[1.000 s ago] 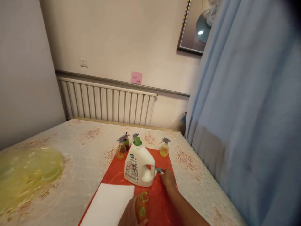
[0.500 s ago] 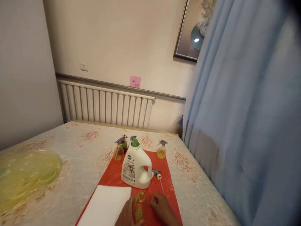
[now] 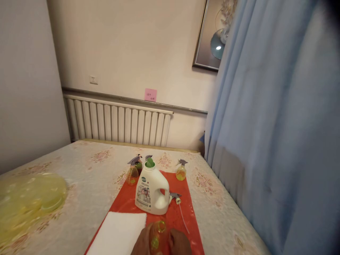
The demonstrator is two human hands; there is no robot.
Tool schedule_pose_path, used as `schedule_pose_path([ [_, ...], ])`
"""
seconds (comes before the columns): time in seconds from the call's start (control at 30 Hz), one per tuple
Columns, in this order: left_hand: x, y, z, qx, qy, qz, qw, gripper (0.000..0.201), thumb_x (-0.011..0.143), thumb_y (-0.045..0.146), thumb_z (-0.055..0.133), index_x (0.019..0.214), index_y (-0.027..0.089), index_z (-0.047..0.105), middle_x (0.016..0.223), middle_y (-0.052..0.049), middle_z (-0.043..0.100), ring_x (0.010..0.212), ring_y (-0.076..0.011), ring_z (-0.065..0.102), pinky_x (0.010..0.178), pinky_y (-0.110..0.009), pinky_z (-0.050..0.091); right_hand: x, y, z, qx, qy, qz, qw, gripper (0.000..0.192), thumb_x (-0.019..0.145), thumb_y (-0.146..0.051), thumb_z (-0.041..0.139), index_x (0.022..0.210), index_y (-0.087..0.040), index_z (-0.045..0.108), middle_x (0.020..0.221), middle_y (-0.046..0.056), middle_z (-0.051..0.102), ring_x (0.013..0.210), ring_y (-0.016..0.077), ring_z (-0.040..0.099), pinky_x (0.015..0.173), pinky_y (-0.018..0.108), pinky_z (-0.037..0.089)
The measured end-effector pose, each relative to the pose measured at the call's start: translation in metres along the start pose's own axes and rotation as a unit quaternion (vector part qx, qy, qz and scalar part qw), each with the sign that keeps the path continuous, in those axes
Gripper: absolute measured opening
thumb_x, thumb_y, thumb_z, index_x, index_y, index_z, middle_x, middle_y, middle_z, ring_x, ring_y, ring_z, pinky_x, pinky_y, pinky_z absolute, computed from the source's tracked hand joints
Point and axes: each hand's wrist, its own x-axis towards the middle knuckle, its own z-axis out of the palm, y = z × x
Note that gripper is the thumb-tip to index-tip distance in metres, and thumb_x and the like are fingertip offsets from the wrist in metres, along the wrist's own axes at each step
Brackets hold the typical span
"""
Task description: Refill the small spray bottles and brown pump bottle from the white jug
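Note:
My left hand [image 3: 141, 243] is wrapped round the left side of a clear yellowish bottle [image 3: 157, 238]. The bottle has no spray head, and its open neck points up, away from me. Close by the bottle's right side, my right hand [image 3: 180, 243] is closed with its fingers curled; what they hold, if anything, is hidden. A grey and white spray head [image 3: 175, 197] with a thin dip tube lies on the red cloth [image 3: 183, 219] just beyond that hand. Behind the bottle stands a white detergent jug [image 3: 152, 193] with a green inner spout and a side handle.
A white folded towel [image 3: 119, 232] lies at the left on the red cloth. Spray bottles stand farther back: one with yellow liquid [image 3: 181, 173] at right, others [image 3: 132, 175] behind the jug. A translucent yellow basin [image 3: 32, 202] sits at left; a blue curtain [image 3: 252, 124] hangs right.
My right hand has moved left and nearer to the bottle, uncovering the end of the spray head's tube. The bottle is still in my left hand. The view has shifted slightly.

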Motion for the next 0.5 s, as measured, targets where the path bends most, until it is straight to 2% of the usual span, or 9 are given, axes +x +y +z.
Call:
schedule_pose_path([
  [0.2, -0.005, 0.010, -0.001, -0.032, -0.006, 0.035, 0.999, 0.084, 0.061, 0.038, 0.071, 0.139, 0.023, 0.046, 0.141, -0.011, 0.057, 0.134, -0.0348, 0.048, 0.115, -0.042, 0.037, -0.001, -0.001, -0.001, 0.039, -0.006, 0.003, 0.999, 0.022, 0.086, -0.024, 0.050, 0.074, -0.024, 0.068, 0.079, 0.004, 0.074, 0.072, 0.0195, 0.064, 0.063, 0.025, 0.037],
  [0.37, 0.001, 0.014, -0.008, -0.034, 0.021, 0.029, 0.999, 0.081, 0.063, 0.036, 0.070, 0.139, 0.021, 0.046, 0.144, -0.012, 0.054, 0.135, -0.0331, 0.047, 0.117, -0.041, 0.035, 0.000, 0.002, 0.002, 0.011, 0.000, -0.007, 1.000, 0.022, 0.085, -0.015, 0.048, 0.076, -0.023, 0.067, 0.082, 0.005, 0.074, 0.076, 0.0198, 0.066, 0.064, 0.024, 0.037],
  [0.5, 0.006, 0.009, -0.014, -0.032, 0.038, 0.010, 0.999, 0.083, 0.063, 0.031, 0.068, 0.141, 0.019, 0.043, 0.143, -0.011, 0.055, 0.135, -0.0300, 0.047, 0.117, -0.039, 0.035, 0.001, 0.004, 0.004, -0.022, 0.000, -0.014, 1.000, 0.023, 0.084, -0.010, 0.048, 0.077, -0.021, 0.066, 0.081, 0.006, 0.074, 0.076, 0.0199, 0.066, 0.063, 0.025, 0.036],
])
